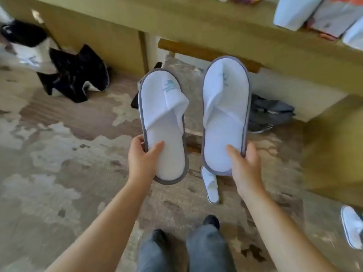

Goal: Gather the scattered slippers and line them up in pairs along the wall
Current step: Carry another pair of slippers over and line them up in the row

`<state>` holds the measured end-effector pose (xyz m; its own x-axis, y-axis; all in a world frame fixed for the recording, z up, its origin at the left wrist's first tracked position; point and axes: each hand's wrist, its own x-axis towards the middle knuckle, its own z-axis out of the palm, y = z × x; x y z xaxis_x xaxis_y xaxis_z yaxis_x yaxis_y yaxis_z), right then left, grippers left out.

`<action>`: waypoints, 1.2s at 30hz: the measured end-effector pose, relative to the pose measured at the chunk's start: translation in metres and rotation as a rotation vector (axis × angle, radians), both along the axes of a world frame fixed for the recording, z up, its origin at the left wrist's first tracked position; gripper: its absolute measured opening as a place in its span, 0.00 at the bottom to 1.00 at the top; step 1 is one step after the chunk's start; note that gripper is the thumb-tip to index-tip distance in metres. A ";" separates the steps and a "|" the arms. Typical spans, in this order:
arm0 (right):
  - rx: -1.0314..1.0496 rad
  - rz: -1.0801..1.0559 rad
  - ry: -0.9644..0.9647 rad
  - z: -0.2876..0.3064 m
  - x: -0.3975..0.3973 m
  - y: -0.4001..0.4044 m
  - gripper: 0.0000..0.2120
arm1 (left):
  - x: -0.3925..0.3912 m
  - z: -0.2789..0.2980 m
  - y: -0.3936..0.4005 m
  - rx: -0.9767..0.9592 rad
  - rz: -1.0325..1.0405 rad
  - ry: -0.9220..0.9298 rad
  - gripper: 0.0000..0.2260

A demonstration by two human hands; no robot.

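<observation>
**One pair in hand, more slippers loose on the floor**

While no lined-up row shows anywhere along the wall, the gathering looks only partly done. The left hand (142, 154) is closed around the heel of a white terry slipper with grey trim and a teal logo (163, 122), held up in the air. Just beside it, the right hand (243, 163) grips the heel of a matching white grey-edged slipper (225, 114). Below them a small white slipper (211, 185) lies on the worn mottled floor (59, 163), and another white slipper (351, 226) sits at the far right edge. Both still need collecting and pairing.
</observation>
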<state>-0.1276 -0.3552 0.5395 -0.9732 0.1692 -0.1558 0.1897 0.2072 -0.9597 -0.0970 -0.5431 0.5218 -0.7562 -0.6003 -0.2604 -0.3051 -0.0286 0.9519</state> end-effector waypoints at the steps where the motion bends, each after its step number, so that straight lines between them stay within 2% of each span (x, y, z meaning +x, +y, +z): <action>1: -0.006 -0.093 -0.014 0.005 0.008 0.023 0.06 | -0.007 0.004 0.018 -0.008 -0.087 -0.003 0.10; 4: -0.004 -0.340 -0.025 0.017 0.040 0.091 0.10 | -0.025 0.013 0.083 -0.018 -0.328 0.004 0.10; 8: -0.024 -0.666 0.025 0.029 0.096 0.179 0.03 | -0.032 0.023 0.191 -0.007 -0.647 0.043 0.10; 15: -0.034 -1.116 0.052 0.035 0.199 0.333 0.05 | 0.008 0.034 0.406 0.012 -1.081 0.131 0.13; 21: -0.030 -1.326 0.100 0.034 0.272 0.446 0.08 | 0.065 0.036 0.563 0.056 -1.308 0.139 0.09; 26: -0.011 -1.523 0.089 0.025 0.317 0.518 0.05 | 0.099 0.034 0.662 0.031 -1.475 0.089 0.11; 30: -0.019 -1.609 0.107 0.016 0.334 0.583 0.10 | 0.115 0.025 0.746 0.076 -1.587 0.033 0.10; 36: 0.007 -1.724 0.140 0.013 0.338 0.715 0.10 | 0.120 0.019 0.909 0.152 -1.707 -0.019 0.10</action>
<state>0.2103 0.3599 0.5523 0.3084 0.9472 -0.0879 0.1018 -0.1248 -0.9870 0.0232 0.3656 0.5407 -0.4611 0.8512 -0.2506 -0.0938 0.2341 0.9677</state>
